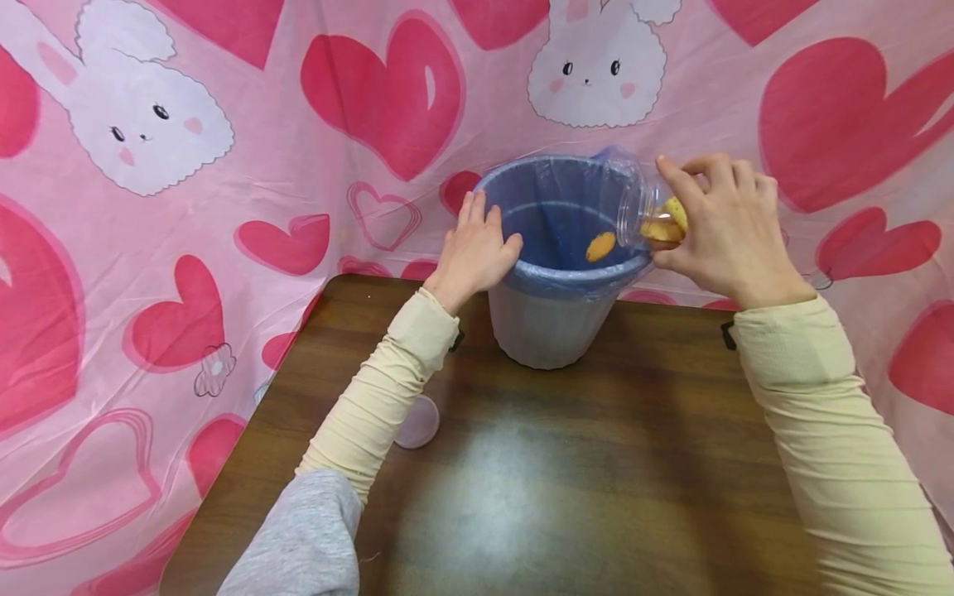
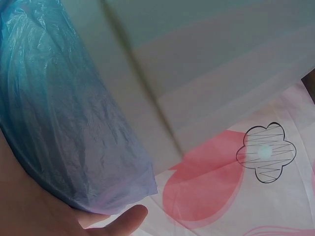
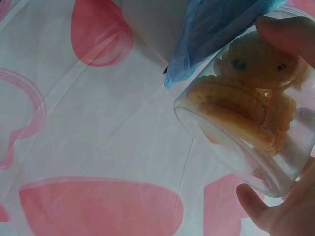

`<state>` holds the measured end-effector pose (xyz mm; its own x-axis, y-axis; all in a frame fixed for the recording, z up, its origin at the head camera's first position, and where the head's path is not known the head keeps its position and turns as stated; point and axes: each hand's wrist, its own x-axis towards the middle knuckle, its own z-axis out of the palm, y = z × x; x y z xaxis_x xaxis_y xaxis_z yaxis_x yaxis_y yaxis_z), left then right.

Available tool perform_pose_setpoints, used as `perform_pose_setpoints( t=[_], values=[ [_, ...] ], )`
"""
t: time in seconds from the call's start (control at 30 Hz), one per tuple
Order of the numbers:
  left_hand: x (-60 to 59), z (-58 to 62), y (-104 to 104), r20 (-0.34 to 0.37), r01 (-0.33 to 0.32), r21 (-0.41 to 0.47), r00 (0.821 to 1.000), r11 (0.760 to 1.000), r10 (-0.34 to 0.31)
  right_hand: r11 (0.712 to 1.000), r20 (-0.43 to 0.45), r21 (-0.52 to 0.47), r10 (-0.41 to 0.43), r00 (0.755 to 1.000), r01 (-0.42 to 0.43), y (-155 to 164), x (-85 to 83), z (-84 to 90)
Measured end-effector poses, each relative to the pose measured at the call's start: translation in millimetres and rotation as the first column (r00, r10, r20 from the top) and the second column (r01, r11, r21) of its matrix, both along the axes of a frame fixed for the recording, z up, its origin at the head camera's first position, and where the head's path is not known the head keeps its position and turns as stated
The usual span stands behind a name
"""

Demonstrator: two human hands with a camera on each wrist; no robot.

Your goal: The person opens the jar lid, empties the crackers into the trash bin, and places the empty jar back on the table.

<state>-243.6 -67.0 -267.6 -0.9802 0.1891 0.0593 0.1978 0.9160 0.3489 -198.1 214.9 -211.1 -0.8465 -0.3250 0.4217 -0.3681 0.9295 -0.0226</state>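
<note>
A white waste bin [image 1: 547, 331] stands upright at the table's far edge, lined with a translucent blue bag [image 2: 74, 113] folded over its rim. My left hand [image 1: 477, 252] rests on the left side of the rim, fingers extended. At the bin's right side, my right hand [image 1: 726, 223] grips a clear jar [image 3: 192, 110], tipped sideways with its mouth over the rim. Several golden biscuits [image 3: 236, 115] are inside the jar. One orange-yellow biscuit [image 1: 600, 247] is outside it, within the bin's opening; whether it is in mid-air cannot be told.
A round, pale pink lid [image 1: 417, 422] lies on the brown wooden table [image 1: 566, 480], beside my left forearm. Pink cloth [image 1: 283, 157] printed with hearts and rabbits hangs behind and along the sides of the table.
</note>
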Motion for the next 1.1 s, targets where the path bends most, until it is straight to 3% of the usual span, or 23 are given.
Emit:
perform_pose_setpoints(
  t=[0.63, 1.1],
  values=[
    [-0.5, -1.1, 0.2, -0.003, -0.002, -0.004, 1.0, 1.0, 0.002, 1.0, 0.017, 0.029, 0.004, 1.0, -0.004, -1.3, -1.0, 1.8],
    [-0.1, -0.8, 0.0, 0.003, -0.003, -0.002, 1.0, 1.0, 0.003, 1.0, 0.011, -0.002, 0.024, 1.0, -0.024, -2.7, -2.5, 3.9]
  ],
)
